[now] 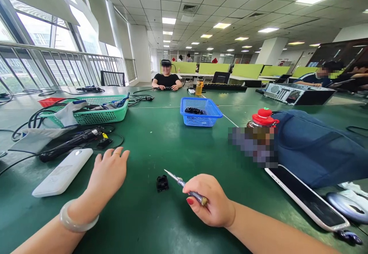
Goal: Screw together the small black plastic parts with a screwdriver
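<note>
Right now your right hand (pixel 208 200) is curled around a slim screwdriver with a bright metal shaft and a brass-coloured end cap (pixel 179 181), just right of the small black plastic piece (pixel 162 183). That piece lies loose on the dark green tabletop (pixel 149 146), between your two hands. The tip points across its far edge; I cannot tell how high above it. Your left hand (pixel 110 171) sits left of the piece, fingers loosely spread, palm down, with nothing visible in its grasp; whether it rests on the table is unclear.

The likeliest trouble, I judge, is skidding: neither hand steadies the piece, so any push from the tip could send it sliding or flip it over. A slipping point could also scratch the tabletop, or jab your left fingers if you bring them close to brace it. The grip is set back near the end cap, so the tip may wander.

Further left of the piece, a flat white rounded case (pixel 63 175) lies beside your left hand, with thin black cables (pixel 120 137) beyond it; a careless sweep of that arm could nudge the case or snag a cable. Well to the right of the piece lies a white-edged phone with a dark screen (pixel 307 196), which your right forearm might knock if it swings wide. Beyond the piece, a blue plastic mesh basket (pixel 201 121) holding black items (pixel 194 111) stands well apart, so it poses little risk.
</note>
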`<state>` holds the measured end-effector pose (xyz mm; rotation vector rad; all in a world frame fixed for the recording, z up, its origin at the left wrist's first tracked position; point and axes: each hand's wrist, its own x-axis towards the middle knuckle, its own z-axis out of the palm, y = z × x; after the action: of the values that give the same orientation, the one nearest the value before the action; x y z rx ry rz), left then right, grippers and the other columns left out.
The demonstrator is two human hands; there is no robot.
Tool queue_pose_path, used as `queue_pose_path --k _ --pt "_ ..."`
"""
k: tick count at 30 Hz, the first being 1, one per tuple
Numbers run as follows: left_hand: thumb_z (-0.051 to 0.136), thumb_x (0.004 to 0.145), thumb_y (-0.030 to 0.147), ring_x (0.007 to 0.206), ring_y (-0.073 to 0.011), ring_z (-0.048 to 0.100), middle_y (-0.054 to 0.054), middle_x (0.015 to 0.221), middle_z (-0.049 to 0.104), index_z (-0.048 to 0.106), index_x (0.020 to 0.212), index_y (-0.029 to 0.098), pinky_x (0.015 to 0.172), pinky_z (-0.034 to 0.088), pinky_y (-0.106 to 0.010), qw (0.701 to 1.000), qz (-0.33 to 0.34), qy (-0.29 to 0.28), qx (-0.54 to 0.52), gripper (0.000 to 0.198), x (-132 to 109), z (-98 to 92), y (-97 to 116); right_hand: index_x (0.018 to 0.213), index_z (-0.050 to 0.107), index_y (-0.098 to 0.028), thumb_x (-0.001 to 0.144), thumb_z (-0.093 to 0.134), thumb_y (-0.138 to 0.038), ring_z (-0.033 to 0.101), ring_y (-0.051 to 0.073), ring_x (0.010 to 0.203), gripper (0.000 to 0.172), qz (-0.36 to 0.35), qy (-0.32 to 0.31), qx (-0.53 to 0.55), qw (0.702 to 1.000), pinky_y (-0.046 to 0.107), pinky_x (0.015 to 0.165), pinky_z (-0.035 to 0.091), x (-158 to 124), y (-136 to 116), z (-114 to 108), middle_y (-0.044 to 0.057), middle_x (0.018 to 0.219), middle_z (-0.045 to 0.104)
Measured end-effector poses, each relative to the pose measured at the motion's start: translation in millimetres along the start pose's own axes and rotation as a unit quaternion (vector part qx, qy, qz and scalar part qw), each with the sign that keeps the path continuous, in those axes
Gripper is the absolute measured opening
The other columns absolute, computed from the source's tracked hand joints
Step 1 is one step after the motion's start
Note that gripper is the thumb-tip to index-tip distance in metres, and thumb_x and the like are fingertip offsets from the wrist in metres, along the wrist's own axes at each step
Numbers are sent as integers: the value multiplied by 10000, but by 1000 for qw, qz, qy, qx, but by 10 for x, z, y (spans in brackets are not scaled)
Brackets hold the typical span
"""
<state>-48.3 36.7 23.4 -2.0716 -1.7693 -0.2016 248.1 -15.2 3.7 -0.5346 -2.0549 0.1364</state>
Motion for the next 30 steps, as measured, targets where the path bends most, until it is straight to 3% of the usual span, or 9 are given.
queue_pose_path --k 2,6,9,13,16,21,25,30 --pt "380 919 186 1189 -315 551 -140 1279 628 650 1208 184 1034 412 -528 993 74 35 -89 395 -16 1 109 938 577 -216 952 447 -299 601 123 581 154 7 10 -2 1000 239 589 470 2 -6 -8 -2 692 659" --pt "404 981 333 1247 -235 541 -98 1382 571 514 1382 214 1050 462 -403 954 182 7 -240 432 -142 30 394 919 576 -218 931 462 -274 572 121 557 127 29 40 -20 999 239 587 460 9 -10 -21 -7 683 653" --pt "475 958 289 1329 -240 476 -66 1467 497 512 1385 276 1091 431 -413 929 268 -25 -254 429 -215 35 505 896 573 -216 925 466 -255 536 111 526 118 59 48 -23 997 228 563 438 26 2 -23 -17 659 631" --pt "433 939 158 1269 -204 533 -50 1367 588 553 1330 266 1077 439 -368 912 317 -52 -254 423 -190 22 473 902 578 -209 926 466 -241 514 100 521 119 77 55 -17 995 216 554 423 42 33 -8 -23 652 612" --pt "454 920 172 1120 -207 611 -67 1218 659 604 1231 244 1002 477 -361 932 270 -44 -237 353 -132 18 407 914 579 -204 927 466 -238 486 94 499 119 93 46 -13 994 217 539 408 33 54 8 -27 647 601" --pt "466 908 236 939 -328 627 -146 869 685 668 969 145 946 419 -514 992 118 -32 -18 230 -73 -28 306 928 580 -196 927 468 -239 460 90 485 119 109 46 -9 993 214 519 395 23 75 31 -33 632 579" --pt "379 889 162 876 -352 622 -187 876 678 658 978 104 791 441 -468 995 20 -82 43 298 -46 -60 149 922 581 -197 931 463 -246 439 89 466 128 119 49 -16 992 212 496 383 34 83 39 -41 602 555" --pt "322 825 52 926 -389 599 -261 977 636 671 916 54 725 446 -462 995 -46 -77 44 361 -13 -62 -79 916 580 -197 929 462 -253 428 88 463 132 128 46 -18 990 207 493 379 32 89 32 -45 588 538"
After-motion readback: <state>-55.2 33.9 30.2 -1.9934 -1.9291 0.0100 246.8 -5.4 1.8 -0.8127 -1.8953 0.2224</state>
